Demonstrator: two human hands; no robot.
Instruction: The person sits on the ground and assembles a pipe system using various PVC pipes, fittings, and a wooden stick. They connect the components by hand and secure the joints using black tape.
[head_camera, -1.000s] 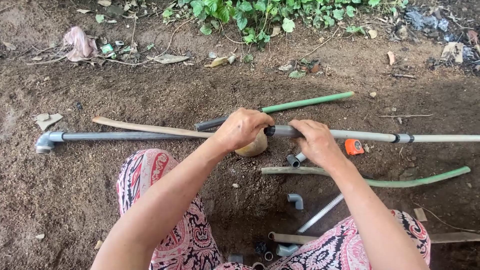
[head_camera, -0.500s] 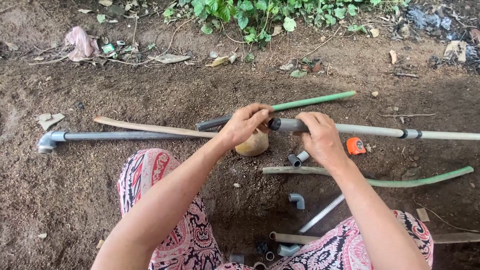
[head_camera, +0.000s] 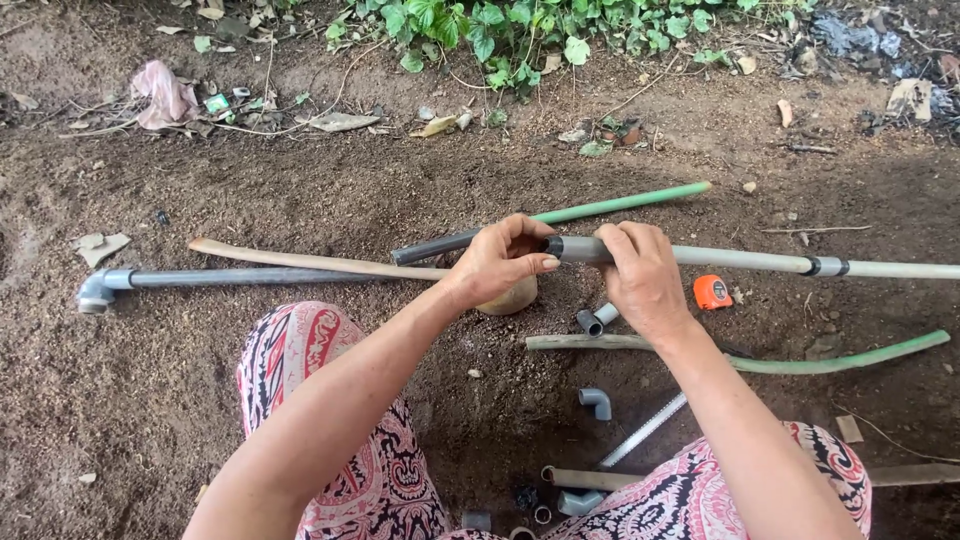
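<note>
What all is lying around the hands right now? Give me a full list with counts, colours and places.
Long pipe: 1, pale grey, held at its near end, runs off right.
Pipe with elbow: 1, dark grey, on the soil at left.
Wooden stick: 1, tan, just above that pipe.
Green-ended pipe: 1, green and dark grey, slanting behind the hands.
Curved hose: 1, green, at right.
Tape measure: 1, orange, beside the right hand.
Elbow fitting: 1, grey, between the knees.
Short fittings: 2, grey, under the hands.
Plants: green, top edge.
Left hand: grips the pipe end.
Right hand: grips the long pipe.
</note>
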